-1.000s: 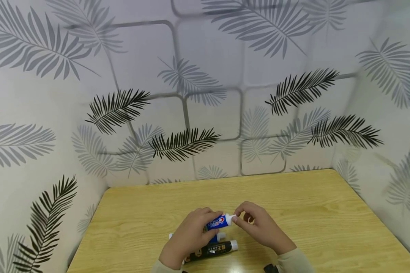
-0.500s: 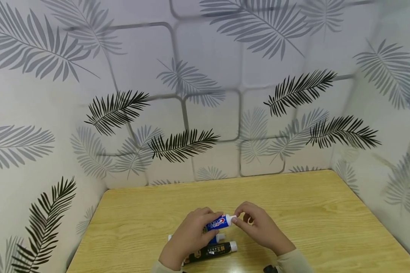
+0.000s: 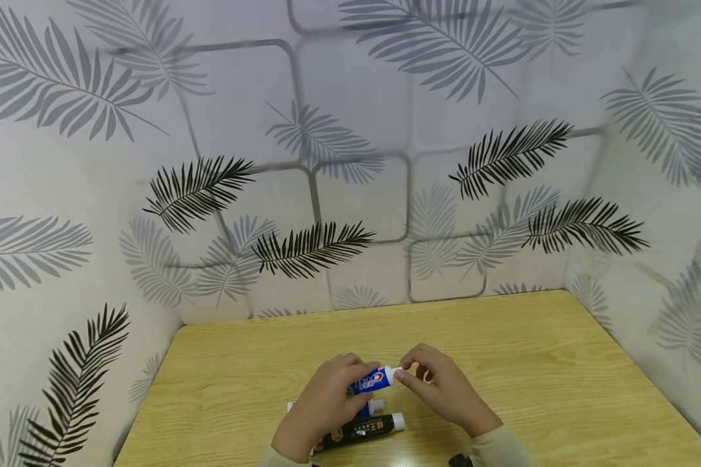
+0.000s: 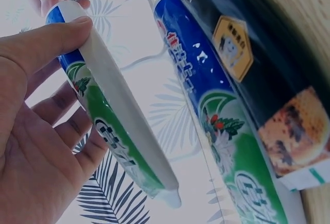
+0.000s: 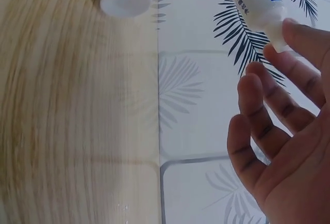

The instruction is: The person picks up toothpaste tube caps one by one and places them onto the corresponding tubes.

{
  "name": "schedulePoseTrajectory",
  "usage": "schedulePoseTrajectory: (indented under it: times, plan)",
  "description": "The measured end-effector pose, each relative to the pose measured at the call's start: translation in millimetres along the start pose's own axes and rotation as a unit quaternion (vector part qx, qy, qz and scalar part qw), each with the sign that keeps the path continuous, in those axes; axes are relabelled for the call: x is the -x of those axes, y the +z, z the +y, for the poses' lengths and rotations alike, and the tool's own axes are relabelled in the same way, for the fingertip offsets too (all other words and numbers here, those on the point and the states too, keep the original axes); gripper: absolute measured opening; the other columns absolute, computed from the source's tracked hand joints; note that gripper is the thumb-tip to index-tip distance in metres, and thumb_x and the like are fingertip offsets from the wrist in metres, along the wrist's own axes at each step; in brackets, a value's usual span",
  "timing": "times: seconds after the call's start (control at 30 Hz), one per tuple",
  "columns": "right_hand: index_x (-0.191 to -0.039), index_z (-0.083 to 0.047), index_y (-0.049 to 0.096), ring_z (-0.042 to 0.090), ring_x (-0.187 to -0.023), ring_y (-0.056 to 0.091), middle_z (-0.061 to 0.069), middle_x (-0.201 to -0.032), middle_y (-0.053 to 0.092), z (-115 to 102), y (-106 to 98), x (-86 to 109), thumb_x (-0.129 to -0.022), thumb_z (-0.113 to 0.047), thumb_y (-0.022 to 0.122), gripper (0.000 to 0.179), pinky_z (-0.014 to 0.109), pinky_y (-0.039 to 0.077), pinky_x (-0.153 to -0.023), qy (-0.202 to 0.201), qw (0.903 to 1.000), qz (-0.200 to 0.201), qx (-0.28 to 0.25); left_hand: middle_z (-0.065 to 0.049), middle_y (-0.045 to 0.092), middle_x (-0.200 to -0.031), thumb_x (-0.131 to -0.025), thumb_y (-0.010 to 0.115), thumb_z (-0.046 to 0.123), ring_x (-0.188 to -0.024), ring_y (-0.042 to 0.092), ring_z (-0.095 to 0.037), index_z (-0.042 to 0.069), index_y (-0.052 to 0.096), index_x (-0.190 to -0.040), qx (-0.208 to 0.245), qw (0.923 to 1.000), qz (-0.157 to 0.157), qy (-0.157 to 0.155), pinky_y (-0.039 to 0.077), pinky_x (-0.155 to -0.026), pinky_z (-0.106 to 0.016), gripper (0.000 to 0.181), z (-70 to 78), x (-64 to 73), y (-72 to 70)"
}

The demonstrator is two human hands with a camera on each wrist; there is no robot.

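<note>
My left hand (image 3: 327, 397) grips a blue, green and white toothpaste tube (image 4: 116, 126), thumb on one side and fingers on the other. The tube's white cap end (image 5: 277, 37) points toward my right hand (image 3: 441, 388). Thumb and index fingertip of that hand pinch this end, while the other fingers stay loosely curved. On the table close to the left hand lie a second blue and green toothpaste tube (image 4: 216, 113) and a black toothpaste tube (image 3: 368, 428) with a white cap. The left hand partly covers both lying tubes in the head view.
The wooden table (image 3: 531, 350) runs back to a wall (image 3: 362, 201) printed with grey and black leaves. Side walls with the same print stand left and right. A small black object (image 3: 460, 460) shows near the right sleeve.
Both hands keep their hold on the tube, almost unmoved. The right fingertips shift very slightly at its cap end, and the head view drifts a little.
</note>
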State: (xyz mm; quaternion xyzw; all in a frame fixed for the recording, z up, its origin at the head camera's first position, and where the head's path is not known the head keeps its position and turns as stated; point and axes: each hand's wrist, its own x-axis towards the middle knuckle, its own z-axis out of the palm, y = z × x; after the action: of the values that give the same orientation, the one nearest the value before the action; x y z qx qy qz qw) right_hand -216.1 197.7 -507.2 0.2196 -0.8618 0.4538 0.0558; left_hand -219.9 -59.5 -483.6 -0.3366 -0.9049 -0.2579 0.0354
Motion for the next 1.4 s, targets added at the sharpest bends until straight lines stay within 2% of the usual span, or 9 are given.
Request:
schedulePoseTrajectory:
  times: [0.3, 0.47, 0.67, 0.8, 1.0, 1.27, 1.4]
  plan:
    - [-0.106, -0.032, 0.074, 0.008, -0.075, 0.059, -0.012, -0.104, 0.069, 5, 1, -1.7, -0.101, -0.032, 0.075, 0.005, 0.028, 0.054, -0.071, -0.026, 0.9994, -0.007, -0.021, 0.006, 0.072, -0.113, -0.095, 0.082, 0.019, -0.101, 0.064, -0.009, 0.025, 0.070, -0.142, 0.006, 1.0000, 0.001, 0.004, 0.059, -0.089, -0.032, 0.048, -2.0, 2.3, -0.1]
    - [-0.102, -0.034, 0.072, 0.008, -0.077, 0.059, -0.011, -0.103, 0.068, 5, 1, -1.2, -0.103, -0.030, 0.073, 0.004, 0.028, 0.054, -0.072, -0.013, 0.9997, -0.018, -0.012, 0.006, 0.072, -0.112, -0.095, 0.082, 0.019, -0.100, 0.065, -0.008, 0.023, 0.071, -0.141, 0.002, 0.9999, 0.004, 0.016, 0.059, -0.089, -0.031, 0.047, -3.1, 2.5, 2.1]
    - [-0.100, -0.031, 0.070, 0.008, -0.079, 0.058, -0.012, -0.103, 0.065, 6, 3, -0.3, -0.105, -0.038, 0.068, 0.010, 0.027, 0.053, -0.073, -0.003, 0.9996, -0.023, 0.013, 0.004, 0.073, -0.112, -0.096, 0.081, 0.019, -0.099, 0.065, -0.009, 0.016, 0.072, -0.138, -0.014, 0.9996, 0.006, 0.023, 0.059, -0.088, -0.031, 0.044, 0.8, 1.4, 2.4]
    - [-0.099, -0.033, 0.068, 0.006, -0.081, 0.058, -0.014, -0.102, 0.064, 4, 4, 0.1, -0.107, -0.039, 0.065, 0.010, 0.026, 0.053, -0.073, -0.008, 0.9993, -0.014, 0.033, 0.002, 0.073, -0.111, -0.096, 0.081, 0.018, -0.098, 0.066, -0.010, 0.015, 0.072, -0.138, -0.026, 0.9994, 0.006, 0.020, 0.059, -0.088, -0.032, 0.043, 2.9, -0.2, 2.6]
    - [-0.097, -0.029, 0.070, 0.002, -0.082, 0.057, -0.016, -0.099, 0.063, 2, 7, -0.1, -0.107, -0.032, 0.066, 0.011, 0.027, 0.052, -0.073, -0.007, 0.9986, 0.003, 0.052, 0.002, 0.073, -0.113, -0.097, 0.080, 0.018, -0.099, 0.067, -0.011, 0.015, 0.071, -0.139, -0.037, 0.9992, 0.003, 0.013, 0.059, -0.089, -0.034, 0.044, 2.9, -0.5, 4.0]
    - [-0.096, -0.028, 0.070, 0.003, -0.084, 0.058, -0.016, -0.100, 0.063, 2, 9, -0.3, -0.108, -0.038, 0.062, 0.018, 0.025, 0.050, -0.072, 0.001, 0.9988, 0.006, 0.048, 0.003, 0.073, -0.114, -0.097, 0.079, 0.017, -0.100, 0.067, -0.013, 0.016, 0.072, -0.137, -0.058, 0.9981, 0.015, 0.016, 0.057, -0.092, -0.041, 0.040, 4.3, -1.2, 5.7]
    - [-0.097, -0.025, 0.071, 0.006, -0.086, 0.060, -0.014, -0.100, 0.064, 3, 11, -0.9, -0.108, -0.039, 0.062, 0.020, 0.026, 0.053, -0.075, 0.011, 0.9997, -0.001, 0.023, 0.002, 0.073, -0.115, -0.097, 0.079, 0.015, -0.102, 0.067, -0.014, 0.016, 0.072, -0.138, -0.051, 0.9984, 0.016, 0.019, 0.058, -0.093, -0.042, 0.042, 2.0, 0.6, 3.2]
